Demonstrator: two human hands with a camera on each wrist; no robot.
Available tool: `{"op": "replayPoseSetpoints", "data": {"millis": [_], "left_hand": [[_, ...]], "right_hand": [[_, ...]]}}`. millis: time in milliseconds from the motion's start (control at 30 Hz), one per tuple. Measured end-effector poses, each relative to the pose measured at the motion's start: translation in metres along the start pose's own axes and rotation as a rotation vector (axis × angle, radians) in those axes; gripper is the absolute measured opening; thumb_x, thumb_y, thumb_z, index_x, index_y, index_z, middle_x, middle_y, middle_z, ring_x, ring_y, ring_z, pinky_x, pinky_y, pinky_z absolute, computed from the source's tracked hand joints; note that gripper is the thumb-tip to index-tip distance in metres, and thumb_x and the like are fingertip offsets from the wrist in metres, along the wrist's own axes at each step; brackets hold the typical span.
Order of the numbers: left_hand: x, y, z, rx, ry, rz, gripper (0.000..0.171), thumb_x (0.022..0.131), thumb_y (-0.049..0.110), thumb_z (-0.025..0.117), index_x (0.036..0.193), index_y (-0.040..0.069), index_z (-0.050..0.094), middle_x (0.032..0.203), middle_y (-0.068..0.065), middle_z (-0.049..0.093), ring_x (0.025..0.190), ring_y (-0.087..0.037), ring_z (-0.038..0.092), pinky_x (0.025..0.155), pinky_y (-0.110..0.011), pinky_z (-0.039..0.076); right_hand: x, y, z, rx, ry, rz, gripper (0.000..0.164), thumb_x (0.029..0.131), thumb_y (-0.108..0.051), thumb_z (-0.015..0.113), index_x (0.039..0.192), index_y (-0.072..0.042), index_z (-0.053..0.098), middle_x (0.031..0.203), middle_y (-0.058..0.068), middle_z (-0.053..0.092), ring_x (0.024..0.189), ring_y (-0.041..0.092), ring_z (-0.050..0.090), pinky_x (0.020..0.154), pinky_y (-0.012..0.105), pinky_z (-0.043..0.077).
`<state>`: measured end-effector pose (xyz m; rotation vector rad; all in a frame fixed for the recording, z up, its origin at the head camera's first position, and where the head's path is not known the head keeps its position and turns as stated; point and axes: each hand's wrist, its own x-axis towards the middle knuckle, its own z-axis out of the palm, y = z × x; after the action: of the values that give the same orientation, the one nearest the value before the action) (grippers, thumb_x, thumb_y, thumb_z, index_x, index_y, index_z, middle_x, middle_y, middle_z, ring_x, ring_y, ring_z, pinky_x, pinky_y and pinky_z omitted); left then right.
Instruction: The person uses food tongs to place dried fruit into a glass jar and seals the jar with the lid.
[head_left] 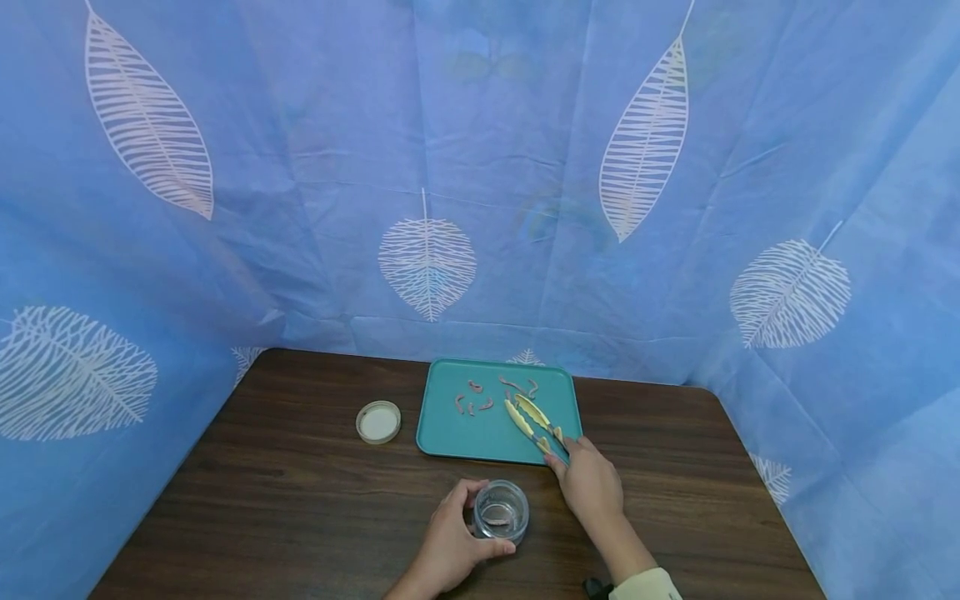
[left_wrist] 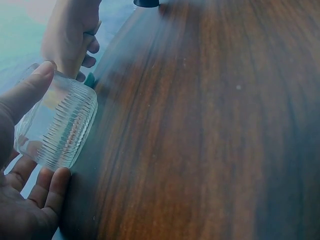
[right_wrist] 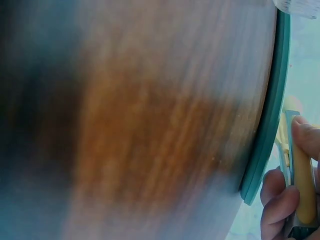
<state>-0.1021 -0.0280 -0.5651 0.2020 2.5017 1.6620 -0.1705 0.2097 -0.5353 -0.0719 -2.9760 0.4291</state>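
Note:
My left hand [head_left: 450, 537] grips a clear, ribbed jar [head_left: 501, 510], thumb and fingers around its sides. Its top is uncovered, and a small pale strip lies at the bottom. In the left wrist view the jar [left_wrist: 60, 122] sits between thumb and fingertips. My right hand [head_left: 592, 483] holds yellow-and-blue tongs [head_left: 534, 421] by the handles. The tongs' arms stand apart over the teal tray [head_left: 465, 442], tips right by a small pink piece. Several curled, worm-like pink pieces [head_left: 486, 403] lie on the tray. The right wrist view shows fingers around the tongs' handle [right_wrist: 301, 185].
A round lid [head_left: 378, 422] with a white inside lies on the dark wooden table [head_left: 300, 483], left of the tray. Behind the table hangs a blue curtain [head_left: 510, 167] with white leaf prints. A pale sleeve [head_left: 647, 585] covers the right forearm.

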Motion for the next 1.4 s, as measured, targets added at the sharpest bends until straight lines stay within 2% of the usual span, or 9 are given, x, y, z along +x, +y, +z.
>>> {"op": "replayPoseSetpoints", "data": {"millis": [200, 367, 467, 600, 700, 1100, 1400], "left_hand": [[0.0, 0.0, 0.0, 0.0, -0.004, -0.015, 0.087, 0.069, 0.038, 0.105, 0.142, 0.018, 0.062, 0.134, -0.003, 0.069, 0.12, -0.021, 0.061, 0.091, -0.027, 0.05], [-0.001, 0.002, -0.002, -0.015, -0.008, 0.0, 0.086, 0.07, 0.034, 0.105, 0.143, 0.016, 0.062, 0.135, -0.004, 0.069, 0.12, -0.022, 0.062, 0.09, -0.028, 0.051], [-0.001, 0.002, -0.002, -0.011, -0.006, -0.004, 0.086, 0.07, 0.035, 0.105, 0.142, 0.016, 0.062, 0.136, -0.004, 0.069, 0.12, -0.022, 0.062, 0.09, -0.028, 0.051], [0.0, 0.001, -0.002, 0.0, -0.002, 0.003, 0.087, 0.069, 0.036, 0.105, 0.142, 0.016, 0.062, 0.135, -0.004, 0.069, 0.119, -0.022, 0.063, 0.09, -0.028, 0.051], [0.0, 0.001, -0.002, 0.001, 0.001, 0.013, 0.086, 0.069, 0.035, 0.105, 0.141, 0.016, 0.062, 0.133, -0.004, 0.069, 0.118, -0.021, 0.063, 0.091, -0.029, 0.051], [-0.001, 0.0, -0.001, -0.019, -0.003, 0.011, 0.085, 0.069, 0.032, 0.105, 0.14, 0.015, 0.062, 0.133, -0.003, 0.07, 0.119, -0.022, 0.063, 0.093, -0.03, 0.051], [-0.001, -0.002, -0.001, -0.039, 0.001, 0.041, 0.084, 0.069, 0.03, 0.105, 0.139, 0.014, 0.063, 0.135, -0.005, 0.07, 0.12, -0.023, 0.064, 0.094, -0.027, 0.051]], "right_hand": [[-0.002, 0.001, -0.001, 0.019, 0.001, -0.001, 0.059, 0.1, -0.04, 0.079, 0.139, 0.003, 0.07, 0.133, 0.022, 0.073, 0.114, 0.044, 0.075, 0.091, 0.059, 0.062], [-0.007, 0.003, -0.004, 0.046, -0.011, -0.002, 0.06, 0.098, -0.04, 0.08, 0.139, 0.003, 0.07, 0.121, 0.019, 0.076, 0.101, 0.038, 0.076, 0.08, 0.053, 0.062], [-0.01, 0.003, -0.008, 0.066, -0.01, 0.002, 0.061, 0.098, -0.041, 0.08, 0.14, 0.002, 0.07, 0.116, 0.016, 0.076, 0.088, 0.028, 0.074, 0.071, 0.047, 0.059], [-0.019, 0.001, -0.016, 0.101, 0.0, 0.012, 0.061, 0.098, -0.04, 0.081, 0.141, 0.002, 0.069, 0.103, 0.01, 0.074, 0.068, 0.016, 0.057, 0.058, 0.033, 0.046], [-0.027, -0.001, -0.021, 0.121, 0.018, 0.021, 0.061, 0.098, -0.039, 0.081, 0.14, 0.003, 0.07, 0.097, 0.009, 0.072, 0.063, 0.014, 0.049, 0.055, 0.028, 0.039], [-0.06, -0.005, -0.037, 0.157, 0.062, 0.023, 0.053, 0.095, -0.037, 0.084, 0.134, -0.002, 0.075, 0.094, 0.005, 0.071, 0.062, 0.011, 0.049, 0.054, 0.024, 0.039], [-0.087, -0.014, -0.05, 0.141, 0.112, -0.002, 0.052, 0.091, -0.035, 0.088, 0.133, -0.006, 0.076, 0.1, 0.001, 0.073, 0.066, 0.008, 0.049, 0.056, 0.025, 0.042]]}}
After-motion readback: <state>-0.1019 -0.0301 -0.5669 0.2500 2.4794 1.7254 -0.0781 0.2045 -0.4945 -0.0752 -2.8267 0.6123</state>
